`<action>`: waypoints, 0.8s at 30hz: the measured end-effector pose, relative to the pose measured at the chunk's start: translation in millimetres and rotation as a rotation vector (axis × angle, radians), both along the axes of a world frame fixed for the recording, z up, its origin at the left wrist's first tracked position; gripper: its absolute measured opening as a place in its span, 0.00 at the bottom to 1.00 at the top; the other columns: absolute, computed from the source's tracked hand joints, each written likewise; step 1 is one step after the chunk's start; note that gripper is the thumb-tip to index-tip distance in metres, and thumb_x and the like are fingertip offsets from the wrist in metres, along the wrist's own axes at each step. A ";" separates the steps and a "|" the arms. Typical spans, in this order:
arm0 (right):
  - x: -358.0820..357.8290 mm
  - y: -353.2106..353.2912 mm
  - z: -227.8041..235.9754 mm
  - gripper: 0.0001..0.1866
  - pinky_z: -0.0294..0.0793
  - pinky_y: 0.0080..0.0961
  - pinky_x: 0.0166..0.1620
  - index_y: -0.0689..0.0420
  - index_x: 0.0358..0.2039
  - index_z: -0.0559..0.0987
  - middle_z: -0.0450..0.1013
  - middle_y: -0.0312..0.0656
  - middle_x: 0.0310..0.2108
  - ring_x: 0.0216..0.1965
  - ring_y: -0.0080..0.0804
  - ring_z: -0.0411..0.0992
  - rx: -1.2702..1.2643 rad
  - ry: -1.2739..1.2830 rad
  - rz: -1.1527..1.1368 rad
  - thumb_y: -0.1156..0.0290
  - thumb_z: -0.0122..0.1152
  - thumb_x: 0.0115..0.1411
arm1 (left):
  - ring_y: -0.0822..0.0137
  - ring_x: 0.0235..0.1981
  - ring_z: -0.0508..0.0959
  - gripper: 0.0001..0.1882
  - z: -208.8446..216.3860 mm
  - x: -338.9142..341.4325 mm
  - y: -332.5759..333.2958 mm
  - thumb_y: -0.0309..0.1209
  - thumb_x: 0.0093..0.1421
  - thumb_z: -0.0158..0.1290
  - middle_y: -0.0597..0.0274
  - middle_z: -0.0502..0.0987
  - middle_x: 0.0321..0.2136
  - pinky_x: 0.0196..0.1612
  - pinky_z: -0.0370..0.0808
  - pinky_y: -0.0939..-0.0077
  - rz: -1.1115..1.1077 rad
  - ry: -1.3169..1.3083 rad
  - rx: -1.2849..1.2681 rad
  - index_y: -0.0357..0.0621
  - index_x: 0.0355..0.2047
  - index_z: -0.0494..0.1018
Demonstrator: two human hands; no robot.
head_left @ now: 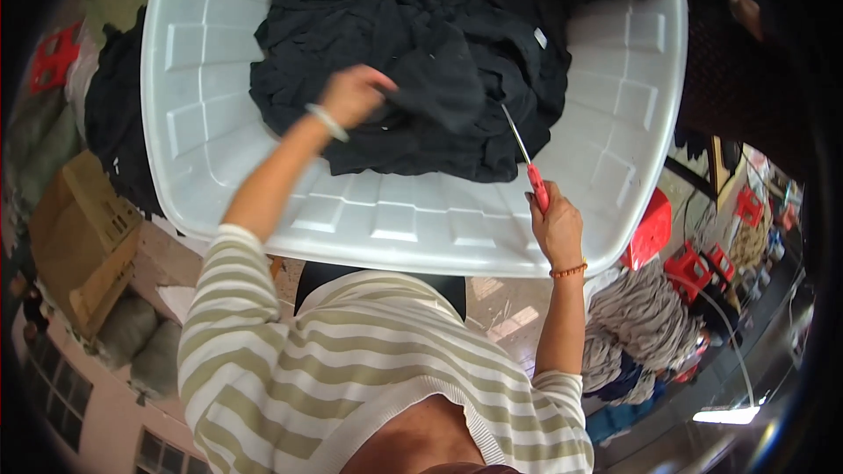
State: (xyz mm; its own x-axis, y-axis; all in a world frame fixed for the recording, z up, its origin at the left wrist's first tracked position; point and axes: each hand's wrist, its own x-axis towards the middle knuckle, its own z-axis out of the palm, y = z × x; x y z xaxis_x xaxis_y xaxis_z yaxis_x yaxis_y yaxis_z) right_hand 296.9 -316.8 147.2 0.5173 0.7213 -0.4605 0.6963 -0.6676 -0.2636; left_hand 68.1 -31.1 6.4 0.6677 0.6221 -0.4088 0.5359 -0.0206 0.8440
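Black cloth garments (351, 0) lie heaped in a large white plastic tub (202, 158). My left hand (354, 96), a little blurred, is closed on the edge of a black garment (439, 79) over the near left part of the heap. My right hand (556, 221) is wrapped around the red handle of scissors (537, 186), seen nearly edge-on. Their long, thin metal blade points up and left, its tip at the right side of the cloth. A small white tag (540, 38) shows on the heap near the far right.
Left of the tub are more black cloth (123, 114), an open cardboard box (88, 237) and a red stool (55, 57). To the right stand a red plastic container (648, 228) and a pile of grey cloth (645, 316). Another person's hand (745, 9) shows at far right.
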 end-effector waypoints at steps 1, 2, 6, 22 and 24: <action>-0.5 -2.7 5.6 0.12 0.70 0.43 0.31 0.56 0.40 0.74 0.74 0.53 0.24 0.28 0.55 0.72 -0.007 -0.013 -0.029 0.64 0.58 0.59 | 0.73 0.29 0.76 0.16 -0.8 -26.3 36.8 0.19 0.46 0.49 0.63 0.78 0.32 0.33 0.73 0.78 0.120 -0.042 0.223 0.43 0.36 0.79; -1.4 -5.2 8.6 0.12 0.70 0.43 0.32 0.56 0.40 0.74 0.74 0.53 0.24 0.28 0.55 0.72 -0.007 -0.029 -0.040 0.64 0.58 0.59 | 0.72 0.31 0.76 0.18 -7.9 -62.6 81.8 0.19 0.48 0.48 0.63 0.79 0.34 0.34 0.74 0.76 0.313 0.077 0.169 0.43 0.39 0.78; -7.3 9.6 6.9 0.13 0.70 0.43 0.33 0.56 0.40 0.74 0.74 0.53 0.24 0.28 0.54 0.72 0.076 0.004 -0.043 0.63 0.58 0.59 | 0.67 0.31 0.79 0.14 -18.1 -270.7 254.5 0.21 0.54 0.49 0.57 0.78 0.32 0.32 0.80 0.77 0.992 -0.158 0.240 0.41 0.42 0.75; 24.4 -22.5 -20.1 0.12 0.70 0.42 0.33 0.57 0.39 0.74 0.73 0.51 0.24 0.28 0.50 0.72 0.051 0.061 -0.047 0.66 0.59 0.58 | 0.45 0.57 0.63 0.32 -111.1 90.1 -32.6 0.31 0.49 0.57 0.44 0.66 0.50 0.59 0.56 0.40 -0.638 0.249 1.132 0.55 0.56 0.64; 33.5 -28.5 -21.1 0.12 0.70 0.42 0.33 0.57 0.39 0.74 0.73 0.51 0.24 0.28 0.50 0.72 0.037 0.069 -0.054 0.66 0.59 0.58 | 0.48 0.45 0.74 0.21 -106.1 128.4 -18.4 0.26 0.54 0.48 0.45 0.72 0.43 0.51 0.69 0.51 -0.665 0.474 0.637 0.49 0.50 0.68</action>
